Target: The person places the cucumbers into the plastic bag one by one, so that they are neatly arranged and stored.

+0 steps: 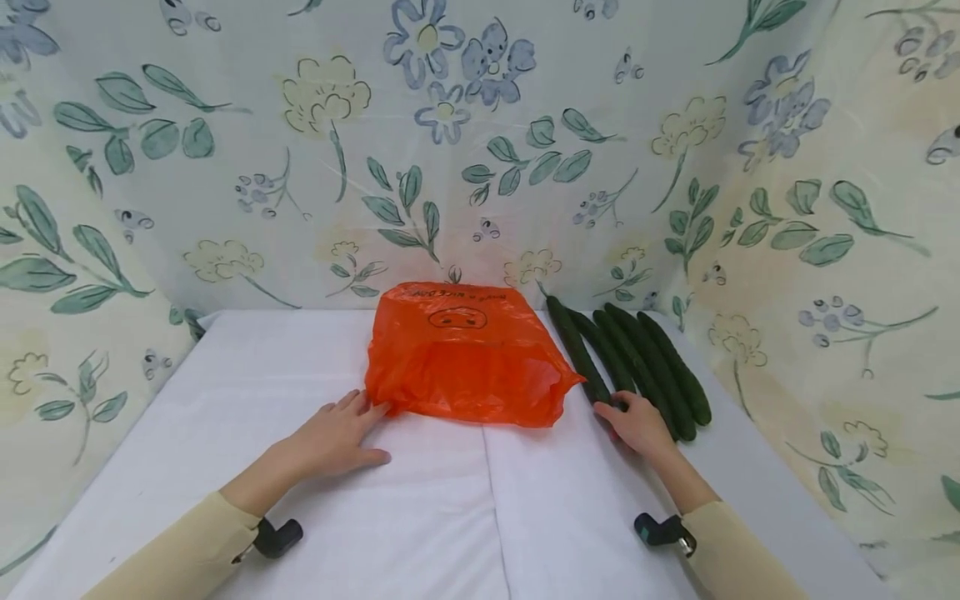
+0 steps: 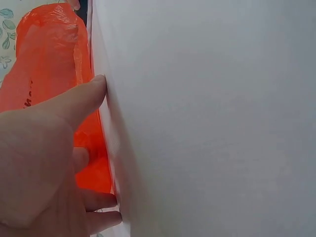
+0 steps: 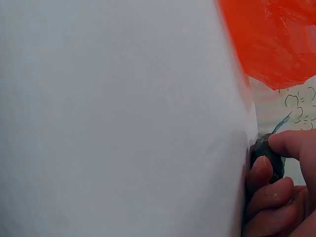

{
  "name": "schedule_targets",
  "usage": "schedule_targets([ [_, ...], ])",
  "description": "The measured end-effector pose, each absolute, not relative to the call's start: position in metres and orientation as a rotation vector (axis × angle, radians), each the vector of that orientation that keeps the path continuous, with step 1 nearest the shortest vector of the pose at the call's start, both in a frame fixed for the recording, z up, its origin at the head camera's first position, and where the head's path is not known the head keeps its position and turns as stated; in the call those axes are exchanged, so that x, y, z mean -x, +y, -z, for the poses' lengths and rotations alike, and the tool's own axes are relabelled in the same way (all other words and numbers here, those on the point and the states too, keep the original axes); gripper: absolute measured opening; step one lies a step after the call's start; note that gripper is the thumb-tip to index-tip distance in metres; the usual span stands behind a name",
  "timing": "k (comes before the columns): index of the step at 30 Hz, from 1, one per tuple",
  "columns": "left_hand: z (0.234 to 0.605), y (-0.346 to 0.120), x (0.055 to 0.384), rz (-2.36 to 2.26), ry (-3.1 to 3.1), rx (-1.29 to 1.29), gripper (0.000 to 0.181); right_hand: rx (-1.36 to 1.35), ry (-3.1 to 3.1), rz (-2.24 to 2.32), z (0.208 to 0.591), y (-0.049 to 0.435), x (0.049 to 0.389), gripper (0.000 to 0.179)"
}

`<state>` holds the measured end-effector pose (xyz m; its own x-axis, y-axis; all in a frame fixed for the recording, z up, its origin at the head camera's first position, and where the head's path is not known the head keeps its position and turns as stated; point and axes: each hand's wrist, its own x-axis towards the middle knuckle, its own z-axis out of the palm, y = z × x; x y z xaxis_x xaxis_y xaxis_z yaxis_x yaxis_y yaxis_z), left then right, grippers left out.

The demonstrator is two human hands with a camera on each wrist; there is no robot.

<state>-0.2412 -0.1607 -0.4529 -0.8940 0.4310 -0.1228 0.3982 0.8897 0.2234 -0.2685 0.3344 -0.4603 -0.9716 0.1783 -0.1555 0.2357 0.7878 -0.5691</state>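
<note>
An orange-red plastic bag with black printing lies on the white-covered table, its mouth edge toward me. My left hand rests beside the bag's near left corner, fingers spread and fingertips right at the plastic. My right hand grips the near end of the leftmost dark green cucumber, thumb and fingers around it. In the right wrist view that cucumber's end shows between thumb and fingers. Several more cucumbers lie side by side just to its right.
White cloth with a seam down the middle covers the table. Behind and on both sides hangs a floral curtain. Small black devices sit at both wrists by the beige sleeves.
</note>
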Motion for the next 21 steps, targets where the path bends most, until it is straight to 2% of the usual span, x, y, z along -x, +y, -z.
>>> schedule_targets([
  [14,0.452,-0.153,0.238,-0.226,2.973,-0.625,0.099,-0.360,2.855,0.973,0.459,0.333,0.269,0.064],
  [21,0.448,-0.149,0.232,-0.247,2.961,-0.635,0.087,-0.344,2.855,0.974,0.461,0.333,0.270,0.063],
])
